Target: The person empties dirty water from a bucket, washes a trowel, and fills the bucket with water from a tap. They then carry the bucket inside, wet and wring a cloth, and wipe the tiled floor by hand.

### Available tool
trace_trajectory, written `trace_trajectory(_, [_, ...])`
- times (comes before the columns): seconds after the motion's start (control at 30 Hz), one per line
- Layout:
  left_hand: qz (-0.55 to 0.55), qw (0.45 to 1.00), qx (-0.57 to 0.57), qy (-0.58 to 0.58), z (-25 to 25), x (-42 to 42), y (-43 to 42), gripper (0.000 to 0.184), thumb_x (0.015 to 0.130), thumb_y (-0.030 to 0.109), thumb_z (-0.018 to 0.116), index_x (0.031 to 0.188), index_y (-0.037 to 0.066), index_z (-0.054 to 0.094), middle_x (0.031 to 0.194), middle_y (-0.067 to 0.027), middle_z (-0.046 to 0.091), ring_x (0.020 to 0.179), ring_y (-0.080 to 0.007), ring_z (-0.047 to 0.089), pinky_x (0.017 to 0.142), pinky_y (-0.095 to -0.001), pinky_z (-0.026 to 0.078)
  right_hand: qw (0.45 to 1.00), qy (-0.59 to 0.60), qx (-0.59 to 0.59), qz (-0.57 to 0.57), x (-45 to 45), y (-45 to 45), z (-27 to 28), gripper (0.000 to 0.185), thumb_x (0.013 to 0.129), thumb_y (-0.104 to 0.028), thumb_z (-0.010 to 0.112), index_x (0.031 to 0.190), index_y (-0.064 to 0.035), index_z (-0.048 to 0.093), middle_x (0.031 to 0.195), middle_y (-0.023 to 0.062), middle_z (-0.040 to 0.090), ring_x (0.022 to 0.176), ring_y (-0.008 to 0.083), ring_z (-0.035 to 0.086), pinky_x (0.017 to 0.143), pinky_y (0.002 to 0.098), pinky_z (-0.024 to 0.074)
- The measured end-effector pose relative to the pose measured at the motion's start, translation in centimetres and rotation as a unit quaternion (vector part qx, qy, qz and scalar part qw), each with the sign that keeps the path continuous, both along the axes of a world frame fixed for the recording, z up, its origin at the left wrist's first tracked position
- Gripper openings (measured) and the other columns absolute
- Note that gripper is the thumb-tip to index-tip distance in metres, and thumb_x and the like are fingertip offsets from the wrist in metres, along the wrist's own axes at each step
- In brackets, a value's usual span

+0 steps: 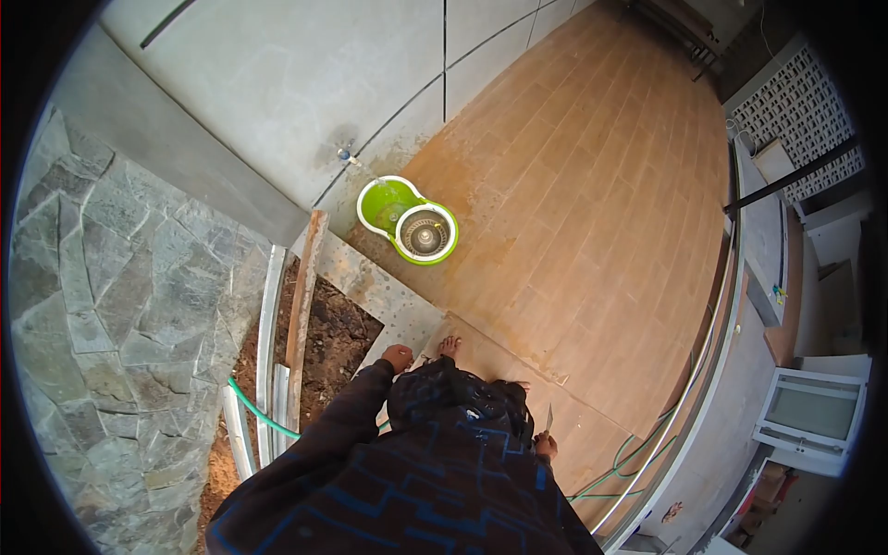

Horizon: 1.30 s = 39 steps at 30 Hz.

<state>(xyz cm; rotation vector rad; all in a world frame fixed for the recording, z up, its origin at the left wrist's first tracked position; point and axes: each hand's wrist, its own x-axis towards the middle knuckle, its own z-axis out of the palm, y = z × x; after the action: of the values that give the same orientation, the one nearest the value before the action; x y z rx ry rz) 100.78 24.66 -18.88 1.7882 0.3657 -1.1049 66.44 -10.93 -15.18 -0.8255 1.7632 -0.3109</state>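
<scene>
Down by my left side, my left hand [399, 357] is curled into a fist, with nothing visible in it. My right hand [547, 446] hangs low at my right side, closed around a thin, pointed, blade-like tool [549, 418]; its handle is hidden and its exact kind is unclear. Ahead of me on the floor stands a green and white spin mop bucket [379, 202] with a round spinner basket [425, 233]. Neither hand touches it. Water runs from a wall tap [345, 154] into the bucket's open side.
Wood-look tiles [573, 213] cover the floor, wet around the bucket. At left, a wooden plank [303, 296] and metal channels [270, 314] border a soil pit [338, 324] beside stone paving [120, 277]. A green hose [624, 467] lies at right near a white-framed window [814, 407].
</scene>
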Motion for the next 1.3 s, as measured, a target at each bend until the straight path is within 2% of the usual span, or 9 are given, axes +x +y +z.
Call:
trace_trajectory(0.17, [-0.014, 0.999, -0.036, -0.013, 2.3, 0.5, -1.2, 0.029, 0.091, 0.023, 0.061, 0.11, 0.002, 0.064, 0.091, -0.0133, 0.072, 0.075, -0.0206, 0.068, 0.064, -0.0326, 0.056, 0.997, -0.058, -0.009, -0.047, -2.2, -0.3, -2.9, 0.048, 0.088, -0.008, 0.066, 0.132, -0.0087, 0.046, 0.075, 0.0116, 0.06, 0.053, 0.0196, 0.054, 0.041, 0.034, 0.0376])
trace_trajectory(0.4, [-0.292, 0.948, -0.012, -0.127, -0.6, 4.2, 0.0, 0.031, 0.091, 0.028, 0.059, 0.112, 0.007, 0.067, 0.099, -0.0151, 0.07, 0.087, -0.0268, 0.067, 0.074, -0.0364, 0.054, 0.961, 0.21, -0.173, 0.057, -1.2, 0.4, -1.3, 0.054, 0.077, -0.029, 0.073, 0.123, -0.0037, 0.06, 0.098, 0.0236, 0.07, 0.085, 0.033, 0.07, 0.078, 0.0396, 0.0564])
trace_trajectory(0.47, [-0.383, 0.906, 0.008, -0.179, -0.7, 5.5, 0.4, 0.032, 0.091, 0.03, 0.058, 0.112, 0.009, 0.067, 0.102, -0.0156, 0.07, 0.091, -0.0286, 0.066, 0.077, -0.0375, 0.053, 0.967, 0.195, -0.16, 0.022, 0.3, 0.7, 3.0, 0.055, 0.075, -0.031, 0.074, 0.122, -0.0046, 0.062, 0.111, 0.0257, 0.067, 0.107, 0.0391, 0.064, 0.095, 0.0428, 0.0504])
trace_trajectory(0.67, [-0.625, 0.707, 0.105, -0.313, 0.8, 9.3, 0.4, 0.034, 0.091, 0.035, 0.057, 0.114, 0.014, 0.069, 0.109, -0.0172, 0.069, 0.102, -0.034, 0.065, 0.086, -0.0407, 0.052, 0.974, 0.191, -0.115, -0.04, -0.9, 3.7, 3.2, 0.055, 0.074, -0.031, 0.074, 0.121, -0.0051, 0.063, 0.112, 0.0251, 0.067, 0.107, 0.038, 0.064, 0.095, 0.0426, 0.0504])
trace_trajectory(0.77, [-0.621, 0.711, 0.063, -0.324, 0.4, 10.7, -0.9, 0.035, 0.091, 0.037, 0.056, 0.115, 0.016, 0.07, 0.113, -0.018, 0.069, 0.108, -0.0367, 0.064, 0.09, -0.0423, 0.051, 0.971, 0.221, -0.069, -0.052, -2.1, 6.0, 2.9, 0.055, 0.074, -0.034, 0.073, 0.121, -0.0063, 0.064, 0.113, 0.0239, 0.067, 0.108, 0.0373, 0.064, 0.096, 0.0427, 0.0497])
trace_trajectory(0.9, [-0.545, 0.781, -0.092, -0.291, -1.1, 12.1, -2.4, 0.039, 0.088, 0.015, 0.063, 0.121, -0.005, 0.058, 0.1, -0.0141, 0.068, 0.095, -0.0258, 0.067, 0.086, -0.0399, 0.055, 0.97, 0.235, -0.028, -0.05, -3.5, 8.2, 1.9, 0.055, 0.075, -0.036, 0.073, 0.121, -0.0074, 0.064, 0.114, 0.0224, 0.067, 0.108, 0.0367, 0.064, 0.096, 0.0429, 0.0499])
trace_trajectory(1.0, [-0.406, 0.871, -0.156, -0.228, 0.0, 11.3, -3.2, 0.046, 0.084, 0.011, 0.066, 0.124, -0.007, 0.055, 0.104, -0.0183, 0.065, 0.094, -0.0269, 0.067, 0.085, -0.0406, 0.055, 0.971, 0.228, -0.022, -0.061, -3.9, 8.6, 0.9, 0.056, 0.075, -0.036, 0.073, 0.122, -0.0073, 0.064, 0.115, 0.0225, 0.067, 0.108, 0.0362, 0.064, 0.095, 0.0427, 0.0505])
trace_trajectory(1.17, [-0.575, 0.712, -0.115, -0.386, -0.4, 10.5, -1.8, 0.025, 0.089, 0.026, 0.06, 0.106, 0.007, 0.064, 0.09, -0.0164, 0.069, 0.087, -0.0364, 0.067, 0.07, -0.0478, 0.053, 0.968, 0.231, -0.067, -0.069, -3.4, 7.2, -0.9, 0.055, 0.076, -0.033, 0.073, 0.123, -0.0062, 0.063, 0.103, 0.0218, 0.07, 0.092, 0.033, 0.069, 0.084, 0.041, 0.0544])
trace_trajectory(1.3, [-0.552, 0.761, -0.06, -0.336, -0.3, 9.1, 0.2, 0.025, 0.09, 0.026, 0.06, 0.105, 0.007, 0.064, 0.09, -0.0164, 0.069, 0.087, -0.0367, 0.067, 0.07, -0.0482, 0.053, 0.97, 0.207, -0.109, -0.072, -2.7, 5.5, -1.7, 0.053, 0.077, -0.028, 0.073, 0.123, -0.0049, 0.062, 0.086, 0.0198, 0.072, 0.072, 0.0283, 0.071, 0.07, 0.0389, 0.0568])
